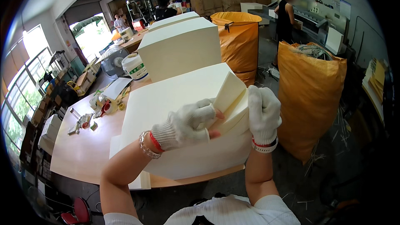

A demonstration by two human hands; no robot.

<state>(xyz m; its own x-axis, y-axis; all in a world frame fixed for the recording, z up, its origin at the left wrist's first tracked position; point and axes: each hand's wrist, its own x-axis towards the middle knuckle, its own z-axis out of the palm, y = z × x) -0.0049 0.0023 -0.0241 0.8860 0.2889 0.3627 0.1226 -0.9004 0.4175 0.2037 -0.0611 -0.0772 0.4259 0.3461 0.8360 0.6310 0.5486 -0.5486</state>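
A tall stack of large cream-white paper sheets [166, 91] lies on the table in front of me. At its right corner several sheets [228, 93] are bent up and parted from those below. My left hand [181, 127], in a white knit glove with bare thumb and fingertip showing, reaches over the stack and holds the bent sheets near their fold. My right hand [265, 112], also gloved, is closed on the edge of the sheets at the right corner. Its fingertips are curled out of sight.
Further paper stacks [183, 43] rise behind. On the table's left [79, 154] lie tape rolls [107, 107] and small items near a white tub [134, 66]. Two orange sacks [310, 100] stand right, one holding paper strips. A person [286, 16] stands at a machine; others are farther back.
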